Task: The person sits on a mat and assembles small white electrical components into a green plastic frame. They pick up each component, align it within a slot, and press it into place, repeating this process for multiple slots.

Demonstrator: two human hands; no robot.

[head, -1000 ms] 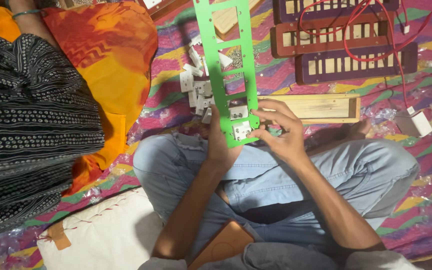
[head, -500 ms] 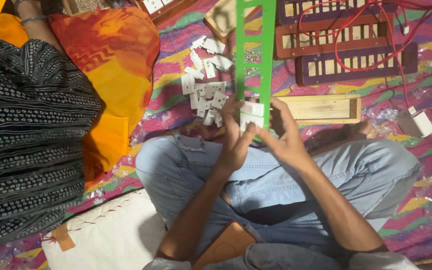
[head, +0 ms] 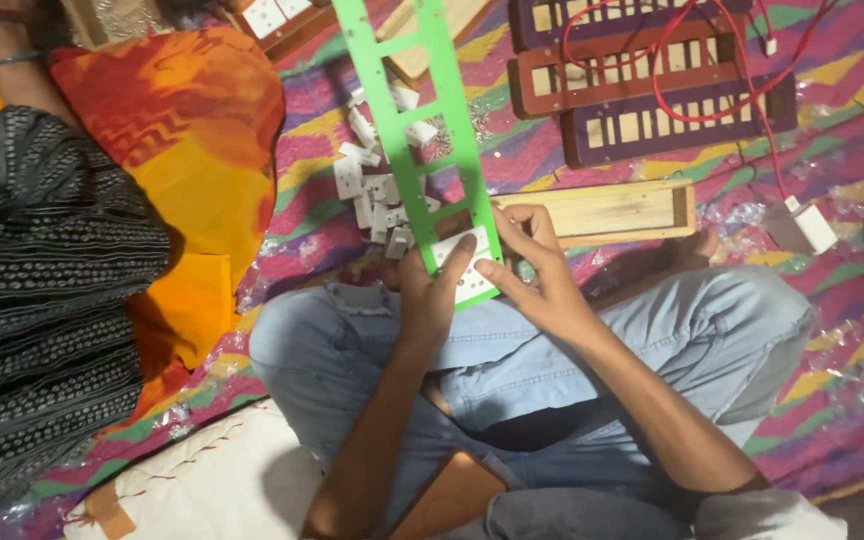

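I see, far left, a second person's black patterned sleeve (head: pixel 42 280) beside an orange printed cloth (head: pixel 187 150). Next, a heap of small white plastic switch blocks (head: pixel 372 190) on the striped woven mat (head: pixel 852 330). My left hand (head: pixel 430 295) clamps the near end of the long flat green plastic frame with rectangular cut-outs (head: pixel 422 130), thumb side under, fingers on the white switch module (head: pixel 464 268) seated in its last slot. My right hand (head: pixel 537 275) pinches the same end, fingertips on the module edge. To do this well I'd judge: steady the frame, press evenly, corners square. Right: a bare wooden tray (head: pixel 607 210), brown and purple slotted frames (head: pixel 652 95), red wire (head: pixel 752 90).
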